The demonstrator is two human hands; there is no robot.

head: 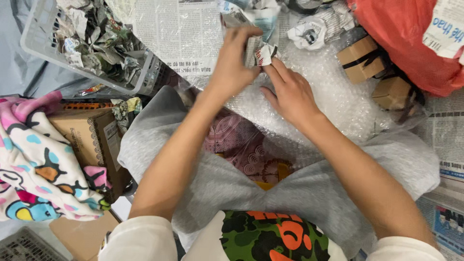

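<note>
Bubble wrap (333,96) under hands (232,63) (290,94) pinching crumpled newspaper (265,52)

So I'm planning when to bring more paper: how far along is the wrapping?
Already done, it seems: crumpled newspaper wads fill the white basket and one lies loose. In hand: the left hand and right hand pinch a small newspaper-wrapped piece over the bubble wrap. Possibly left: two small brown boxes sit unwrapped beside it.
</note>
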